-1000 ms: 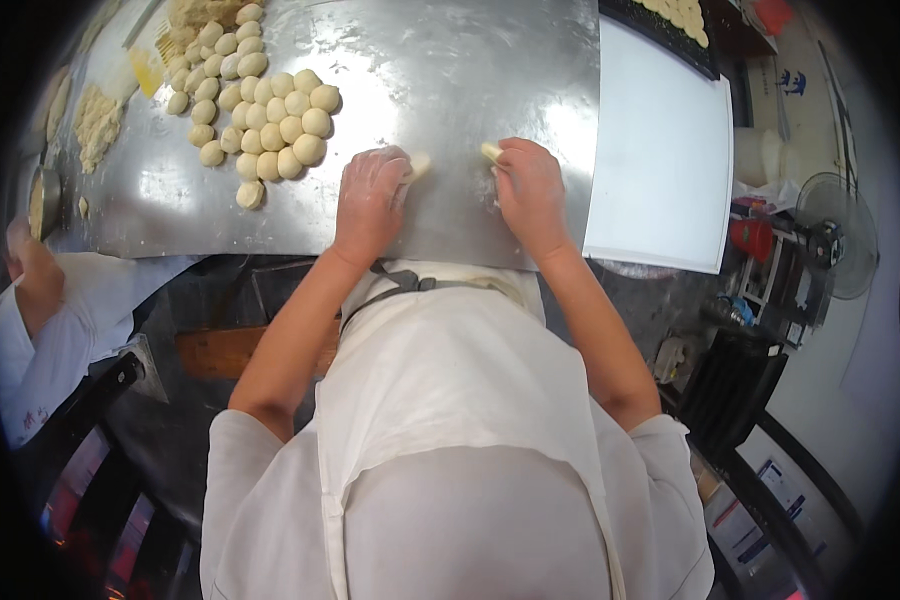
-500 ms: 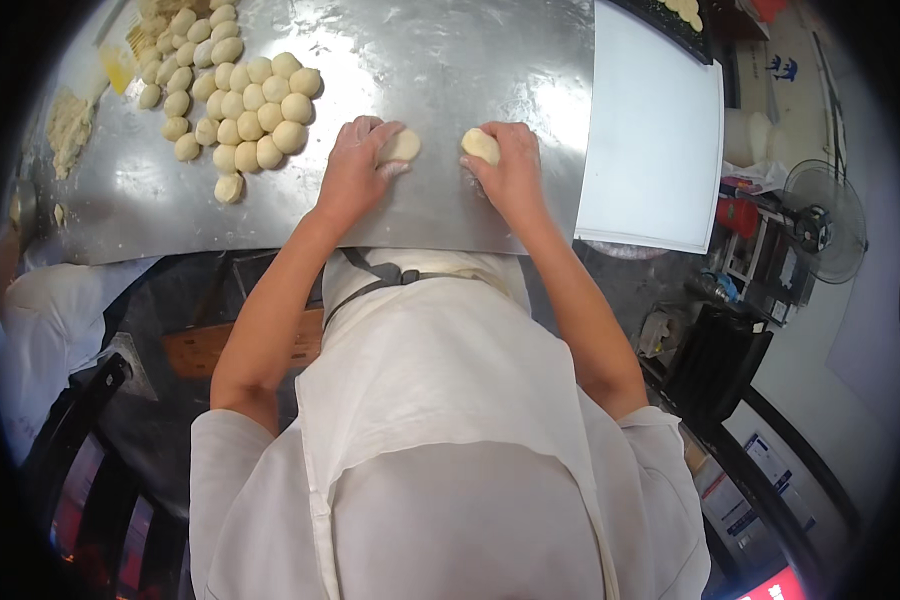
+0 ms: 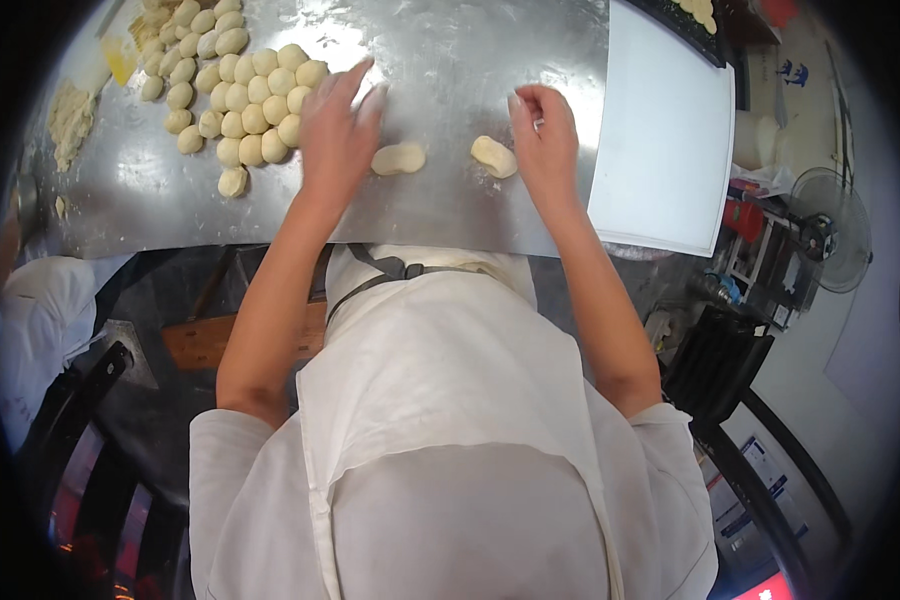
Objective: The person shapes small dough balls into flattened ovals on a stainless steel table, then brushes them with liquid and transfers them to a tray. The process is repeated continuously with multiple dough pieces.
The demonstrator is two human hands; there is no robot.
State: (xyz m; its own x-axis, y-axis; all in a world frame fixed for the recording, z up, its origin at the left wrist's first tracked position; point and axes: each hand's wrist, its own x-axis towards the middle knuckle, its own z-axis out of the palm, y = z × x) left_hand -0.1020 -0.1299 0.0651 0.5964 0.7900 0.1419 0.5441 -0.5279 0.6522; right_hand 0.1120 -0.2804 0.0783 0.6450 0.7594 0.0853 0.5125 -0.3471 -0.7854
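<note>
My left hand (image 3: 338, 130) is raised, smeared by motion, with fingers apart and nothing visible in it. It overlaps the right edge of a cluster of pale dough balls (image 3: 254, 119). To its right, a flattened oval dough piece (image 3: 400, 158) lies on the metal table (image 3: 440, 215). Further right rests a second, elongated dough piece (image 3: 493, 156), slightly folded-looking and tilted. Just beside that piece is my right hand (image 3: 547, 135), its fingers loosely curled with a gap between thumb and forefinger. No dough shows in it.
More dough balls (image 3: 181, 70) and crumbly dough or flour (image 3: 70, 125) lie at the left, near a yellow scraper (image 3: 120, 62). A white board (image 3: 660, 140) borders the table's right side, with a dark tray (image 3: 685, 30) behind. A fan (image 3: 830, 230) stands right. Another person's white clothing (image 3: 45, 310) shows left.
Both hands have let go of their dough pieces, which now lie on the table and look longer. My left hand moved left toward the dough balls; my right hand moved right and slightly away.
</note>
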